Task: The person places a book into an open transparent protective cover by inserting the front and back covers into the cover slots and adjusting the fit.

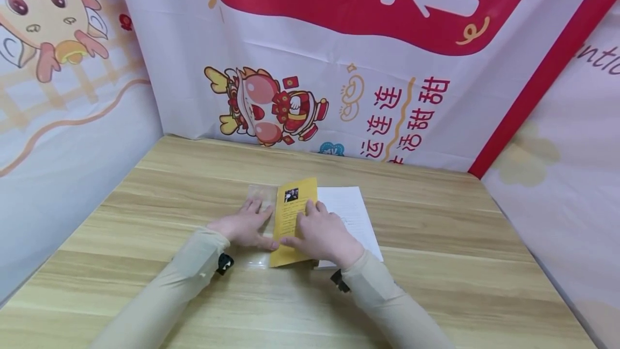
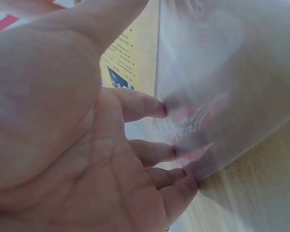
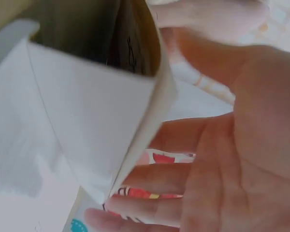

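Observation:
A book with a yellow cover (image 1: 290,220), printed with a small photo and text, has its cover turned over to the left, with white pages (image 1: 356,220) at its right. A clear plastic cover sheet (image 2: 203,72) extends from the yellow edge over the table. My left hand (image 1: 247,226) presses on this sheet with spread fingers, its thumb at the yellow edge. Across the yellow cover lies my right hand (image 1: 326,233), its fingers extended and touching it. In the right wrist view, the folded cover (image 3: 92,101) bows up from the pages beside these fingers.
The book lies on a wood-grain table (image 1: 450,263). Behind the table hangs a printed cloth backdrop (image 1: 300,42) with red lettering and cartoon figures, and a second printed cloth (image 1: 58,101) stands along the left side.

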Available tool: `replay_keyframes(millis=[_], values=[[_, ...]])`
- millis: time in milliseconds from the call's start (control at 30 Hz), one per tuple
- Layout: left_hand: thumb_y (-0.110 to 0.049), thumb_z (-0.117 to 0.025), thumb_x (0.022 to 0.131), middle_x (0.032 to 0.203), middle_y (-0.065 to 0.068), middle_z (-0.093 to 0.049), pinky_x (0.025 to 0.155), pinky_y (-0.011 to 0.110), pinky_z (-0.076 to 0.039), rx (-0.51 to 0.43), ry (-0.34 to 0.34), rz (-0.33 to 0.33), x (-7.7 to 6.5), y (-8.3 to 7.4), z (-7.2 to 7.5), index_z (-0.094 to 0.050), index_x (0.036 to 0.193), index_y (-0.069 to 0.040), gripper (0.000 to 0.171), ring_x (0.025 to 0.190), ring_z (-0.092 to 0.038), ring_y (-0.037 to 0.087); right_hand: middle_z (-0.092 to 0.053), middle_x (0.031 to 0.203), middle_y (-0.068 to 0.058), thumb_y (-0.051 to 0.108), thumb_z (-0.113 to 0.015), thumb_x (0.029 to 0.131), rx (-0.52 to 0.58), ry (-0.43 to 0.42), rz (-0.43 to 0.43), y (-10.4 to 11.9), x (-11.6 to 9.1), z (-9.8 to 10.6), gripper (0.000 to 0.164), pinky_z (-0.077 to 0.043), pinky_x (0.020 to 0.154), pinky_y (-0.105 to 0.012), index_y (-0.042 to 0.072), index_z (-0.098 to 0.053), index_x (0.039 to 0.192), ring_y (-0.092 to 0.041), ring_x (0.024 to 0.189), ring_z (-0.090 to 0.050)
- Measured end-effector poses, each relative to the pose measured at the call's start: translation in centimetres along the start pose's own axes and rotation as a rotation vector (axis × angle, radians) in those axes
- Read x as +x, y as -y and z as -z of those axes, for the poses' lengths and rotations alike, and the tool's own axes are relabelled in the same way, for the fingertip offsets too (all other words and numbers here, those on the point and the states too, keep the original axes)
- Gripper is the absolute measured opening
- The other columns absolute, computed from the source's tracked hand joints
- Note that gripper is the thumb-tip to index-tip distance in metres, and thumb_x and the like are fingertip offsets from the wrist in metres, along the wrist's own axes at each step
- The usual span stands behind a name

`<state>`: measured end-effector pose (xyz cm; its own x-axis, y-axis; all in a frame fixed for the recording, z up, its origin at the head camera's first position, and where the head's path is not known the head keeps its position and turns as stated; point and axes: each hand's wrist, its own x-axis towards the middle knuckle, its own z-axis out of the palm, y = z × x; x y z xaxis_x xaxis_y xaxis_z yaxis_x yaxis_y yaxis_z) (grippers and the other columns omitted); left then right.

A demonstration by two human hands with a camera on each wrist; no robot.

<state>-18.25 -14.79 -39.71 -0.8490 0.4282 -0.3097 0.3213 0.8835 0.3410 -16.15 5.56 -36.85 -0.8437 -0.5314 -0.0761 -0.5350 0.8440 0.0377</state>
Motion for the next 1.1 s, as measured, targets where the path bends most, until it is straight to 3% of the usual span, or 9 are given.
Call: replay_keyframes(millis=[67, 133, 267, 367, 467, 633, 733, 867, 1100], values=[[-0.064, -0.062, 0.079, 0.153, 0.027, 0.001, 0.108, 0.056, -0.007, 0.0, -0.004, -0.001, -0.1, -0.1, 0.1, -0.022, 0.15, -0.001, 0.102, 0.139, 0.002, 0.043, -0.054, 0.123, -0.013, 0.059, -0.052, 0.09, 0.032, -0.023, 0.004, -0.6, 0.2, 0.3, 0.053, -0.051, 0.07, -0.039, 0.011, -0.068, 0.105, -0.027, 0.104, -0.053], [-0.062, -0.063, 0.08, 0.152, 0.027, 0.002, 0.108, 0.055, -0.006, 0.003, -0.008, -0.004, -0.1, -0.1, 0.1, -0.022, 0.149, -0.001, 0.101, 0.139, 0.002, 0.044, -0.056, 0.123, -0.011, 0.05, -0.058, 0.09, 0.078, -0.052, -0.005, -1.3, 0.3, 0.6, 0.043, -0.051, 0.072, -0.038, 0.011, -0.067, 0.106, -0.026, 0.104, -0.055], [-0.061, -0.063, 0.081, 0.153, 0.026, 0.002, 0.109, 0.053, -0.005, 0.009, -0.008, 0.002, -0.2, -0.2, 0.0, -0.021, 0.15, -0.001, 0.1, 0.139, 0.002, 0.043, -0.054, 0.129, -0.015, 0.042, -0.064, 0.088, 0.27, -0.118, -0.087, -3.1, 0.5, 0.6, 0.054, -0.049, 0.085, -0.038, 0.003, -0.058, 0.125, -0.025, 0.111, -0.055], [-0.061, -0.064, 0.08, 0.153, 0.025, 0.003, 0.109, 0.052, -0.004, 0.001, -0.006, 0.012, -0.2, -0.3, 0.0, -0.021, 0.15, -0.002, 0.101, 0.139, 0.003, 0.043, -0.061, 0.115, -0.013, 0.038, -0.064, 0.088, 0.486, -0.131, -0.162, -4.6, 0.4, 0.0, 0.054, -0.05, 0.079, -0.032, -0.001, -0.057, 0.125, -0.021, 0.098, -0.06], [-0.061, -0.064, 0.08, 0.153, 0.025, 0.004, 0.109, 0.053, -0.003, -0.013, -0.009, 0.021, -0.1, -0.4, -0.1, -0.021, 0.15, -0.003, 0.101, 0.139, 0.004, 0.043, -0.064, 0.099, -0.01, 0.034, -0.065, 0.088, 0.753, -0.051, -0.22, -5.9, 0.2, -0.9, 0.045, -0.052, 0.068, -0.03, -0.001, -0.06, 0.117, -0.02, 0.082, -0.063], [-0.061, -0.064, 0.079, 0.153, 0.024, 0.004, 0.108, 0.055, -0.004, -0.027, -0.014, 0.034, -0.2, -0.3, -0.1, -0.021, 0.15, -0.004, 0.101, 0.139, 0.004, 0.043, -0.066, 0.088, -0.012, 0.028, -0.065, 0.09, 1.098, 0.134, -0.242, -7.1, -0.2, -2.2, 0.032, -0.054, 0.067, -0.035, 0.0, -0.064, 0.106, -0.026, 0.078, -0.065], [-0.062, -0.064, 0.078, 0.153, 0.025, 0.003, 0.108, 0.055, -0.004, -0.032, -0.016, 0.032, -0.2, -0.1, -0.2, -0.021, 0.15, -0.003, 0.102, 0.139, 0.003, 0.043, -0.066, 0.087, -0.015, 0.027, -0.063, 0.091, 1.167, 0.2, -0.221, -7.3, -0.2, -2.5, 0.029, -0.054, 0.069, -0.037, 0.0, -0.066, 0.102, -0.028, 0.08, -0.066], [-0.062, -0.065, 0.078, 0.153, 0.025, 0.003, 0.108, 0.055, -0.004, -0.032, -0.018, 0.025, -0.2, -0.1, -0.2, -0.021, 0.15, -0.003, 0.102, 0.139, 0.003, 0.043, -0.066, 0.085, -0.015, 0.026, -0.062, 0.092, 1.16, 0.259, -0.214, -7.0, 0.1, -2.3, 0.026, -0.054, 0.069, -0.037, 0.001, -0.067, 0.098, -0.026, 0.077, -0.065], [-0.062, -0.064, 0.078, 0.154, 0.024, 0.003, 0.108, 0.055, -0.005, -0.021, -0.015, 0.028, 0.0, -0.1, -0.1, -0.021, 0.151, -0.004, 0.102, 0.139, 0.003, 0.043, -0.066, 0.086, -0.016, 0.025, -0.06, 0.094, 1.172, 0.287, -0.202, -7.3, 0.1, -2.5, 0.025, -0.054, 0.07, -0.037, 0.001, -0.068, 0.099, -0.026, 0.077, -0.065]])
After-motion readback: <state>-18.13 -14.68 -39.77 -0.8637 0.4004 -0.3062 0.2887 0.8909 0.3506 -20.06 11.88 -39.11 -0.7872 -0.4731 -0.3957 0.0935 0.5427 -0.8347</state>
